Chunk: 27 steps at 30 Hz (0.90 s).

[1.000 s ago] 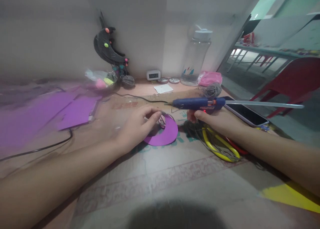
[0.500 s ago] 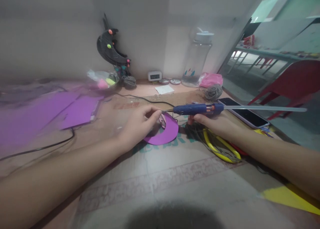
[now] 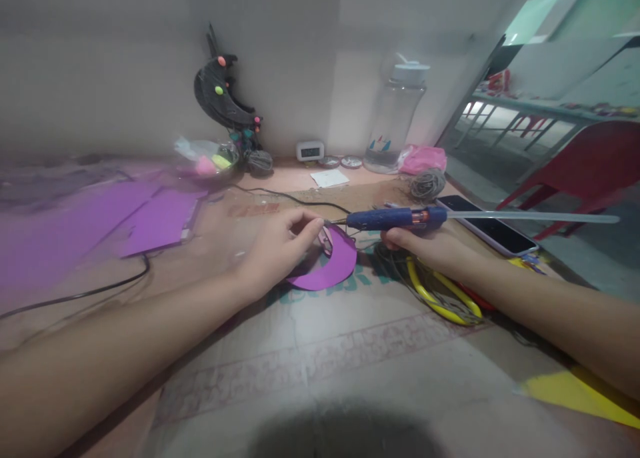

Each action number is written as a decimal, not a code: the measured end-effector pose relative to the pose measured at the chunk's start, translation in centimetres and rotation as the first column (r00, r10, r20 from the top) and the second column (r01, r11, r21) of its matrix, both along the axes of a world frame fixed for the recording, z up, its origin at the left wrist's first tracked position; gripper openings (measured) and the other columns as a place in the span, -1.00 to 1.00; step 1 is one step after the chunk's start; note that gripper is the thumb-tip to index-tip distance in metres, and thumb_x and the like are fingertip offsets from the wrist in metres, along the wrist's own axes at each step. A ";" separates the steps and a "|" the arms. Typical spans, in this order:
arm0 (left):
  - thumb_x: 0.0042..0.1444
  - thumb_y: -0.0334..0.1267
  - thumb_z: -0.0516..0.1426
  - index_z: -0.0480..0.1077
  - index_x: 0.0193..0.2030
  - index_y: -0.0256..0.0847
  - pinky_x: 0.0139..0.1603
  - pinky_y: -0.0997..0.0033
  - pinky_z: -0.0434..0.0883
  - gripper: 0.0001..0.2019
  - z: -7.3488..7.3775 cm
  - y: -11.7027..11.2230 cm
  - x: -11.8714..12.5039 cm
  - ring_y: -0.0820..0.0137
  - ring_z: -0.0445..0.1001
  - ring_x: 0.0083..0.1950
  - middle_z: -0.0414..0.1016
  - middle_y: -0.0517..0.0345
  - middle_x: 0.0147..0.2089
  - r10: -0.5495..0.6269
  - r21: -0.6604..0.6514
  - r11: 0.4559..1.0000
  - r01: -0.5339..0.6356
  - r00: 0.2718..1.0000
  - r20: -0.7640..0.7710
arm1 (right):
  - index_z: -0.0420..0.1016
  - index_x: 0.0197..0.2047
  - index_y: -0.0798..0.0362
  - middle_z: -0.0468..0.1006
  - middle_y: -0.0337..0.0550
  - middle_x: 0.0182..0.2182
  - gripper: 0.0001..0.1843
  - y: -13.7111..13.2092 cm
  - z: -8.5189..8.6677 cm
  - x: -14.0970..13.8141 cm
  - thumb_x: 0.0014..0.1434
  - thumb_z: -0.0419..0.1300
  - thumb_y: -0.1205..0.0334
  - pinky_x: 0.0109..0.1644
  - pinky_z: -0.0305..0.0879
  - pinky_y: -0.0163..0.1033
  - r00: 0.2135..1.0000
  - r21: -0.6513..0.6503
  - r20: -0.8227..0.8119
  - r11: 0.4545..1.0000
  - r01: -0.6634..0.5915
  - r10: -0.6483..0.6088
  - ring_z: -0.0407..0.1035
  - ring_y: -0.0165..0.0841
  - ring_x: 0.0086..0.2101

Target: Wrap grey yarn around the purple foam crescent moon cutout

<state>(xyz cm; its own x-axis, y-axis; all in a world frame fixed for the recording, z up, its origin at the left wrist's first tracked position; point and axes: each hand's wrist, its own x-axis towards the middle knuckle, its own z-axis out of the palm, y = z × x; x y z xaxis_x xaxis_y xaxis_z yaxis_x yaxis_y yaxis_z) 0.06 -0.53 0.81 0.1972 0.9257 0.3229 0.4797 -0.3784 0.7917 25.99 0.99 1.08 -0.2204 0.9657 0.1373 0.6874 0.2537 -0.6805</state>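
Near the middle of the frame we have the left hand (image 3: 280, 245) with its thumb and forefinger drawn together in a narrow pinch on the upper end of a purple crescent (image 3: 341, 258), which lies flat on the printed cardboard (image 3: 280, 378). Just right of center, our right hand (image 3: 430, 248) is wrapped from below around a blue glue gun (image 3: 380, 219), held level so that its nozzle (image 3: 339, 221) points left and ends right beside the left fingertips; whether it touches the crescent, we cannot tell. A long pale glue stick (image 3: 530, 216) juts from the gun's back toward the right edge, passing over a phone (image 3: 490, 226). Below our right hand we see a yellow loop (image 3: 450, 317) with grey cord tangled about it. Purple sheets (image 3: 160, 225) spread across the left of the frame, blurred toward the edge, and at upper center a small clock (image 3: 310, 151) stands against the wall, left of a clear bottle (image 3: 395, 118).
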 end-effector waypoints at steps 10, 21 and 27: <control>0.25 -0.11 0.07 0.47 -0.29 -0.19 -0.26 0.44 0.40 -0.76 0.2 -0.1 0.0 0.37 0.53 -0.32 0.60 0.16 -0.35 0.016 -0.001 1.000 -0.016 1.000 -0.016 | 0.50 -0.37 -0.01 0.56 -0.15 -0.47 -0.65 -0.1 0.0 -0.3 0.05 0.19 -0.13 -0.21 0.47 -0.10 1.000 0.111 -0.030 0.994 0.008 -0.005 0.49 -0.18 -0.35; 0.25 -0.08 0.06 0.46 -0.27 -0.19 -0.22 0.39 0.42 -0.74 -0.1 -0.1 -0.1 0.35 0.53 -0.31 0.59 0.13 -0.33 -0.019 -0.023 1.000 0.019 1.000 0.019 | 0.58 -0.21 0.01 0.63 -0.10 -0.31 -0.64 -0.2 0.0 -0.3 0.07 0.24 -0.09 -0.14 0.48 -0.05 0.998 0.086 -0.049 0.996 0.034 -0.030 0.52 -0.14 -0.28; 0.25 -0.09 0.07 0.46 -0.27 -0.19 -0.26 0.40 0.42 -0.75 0.0 0.0 0.0 0.34 0.54 -0.32 0.60 0.12 -0.33 -0.010 -0.024 1.000 0.010 1.000 0.018 | 0.55 -0.27 -0.01 0.63 -0.11 -0.33 -0.71 -0.3 0.3 -0.4 0.08 0.24 -0.05 -0.17 0.48 -0.08 0.999 0.102 -0.014 0.994 0.042 -0.041 0.51 -0.15 -0.29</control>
<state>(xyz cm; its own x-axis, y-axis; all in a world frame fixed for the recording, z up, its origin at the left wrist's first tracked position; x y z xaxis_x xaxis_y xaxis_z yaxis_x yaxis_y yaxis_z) 0.02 -0.55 0.80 0.2009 0.9312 0.3042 0.4619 -0.3639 0.8089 25.61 0.73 1.37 -0.1786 0.9546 0.2386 0.6907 0.2943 -0.6606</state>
